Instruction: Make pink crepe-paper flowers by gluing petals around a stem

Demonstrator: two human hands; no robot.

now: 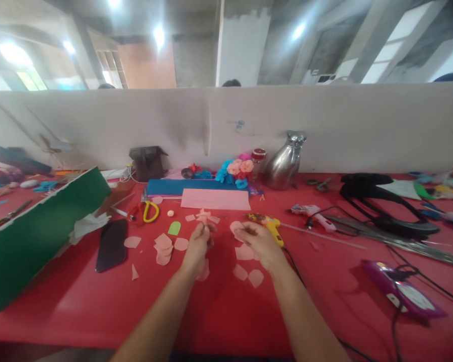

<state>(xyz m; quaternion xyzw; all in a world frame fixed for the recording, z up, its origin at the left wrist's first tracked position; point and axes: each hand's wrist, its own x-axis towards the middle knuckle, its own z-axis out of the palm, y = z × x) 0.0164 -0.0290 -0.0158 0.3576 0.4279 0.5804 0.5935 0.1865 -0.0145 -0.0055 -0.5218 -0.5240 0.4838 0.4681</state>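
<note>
My left hand (197, 247) is raised over the red table (211, 311), its fingers pinched on a small pink paper flower piece (204, 217). My right hand (257, 241) sits just to the right of it, fingers curled, close to a pink petal (235, 226); what it grips, if anything, I cannot make out. Several cut pink paper petals (163, 246) lie scattered around both hands. A pink paper sheet (215, 199) lies on a blue one (181, 186) just beyond.
A yellow glue gun (272, 226) lies right of my right hand, a white one (314, 213) further right. Scissors with yellow and red handles (147, 211), a dark phone (111, 244) and a green board (38, 236) lie at left. Paper flowers (237, 171), a metal jug (283, 162), cables and a purple device (403, 289) lie behind and to the right.
</note>
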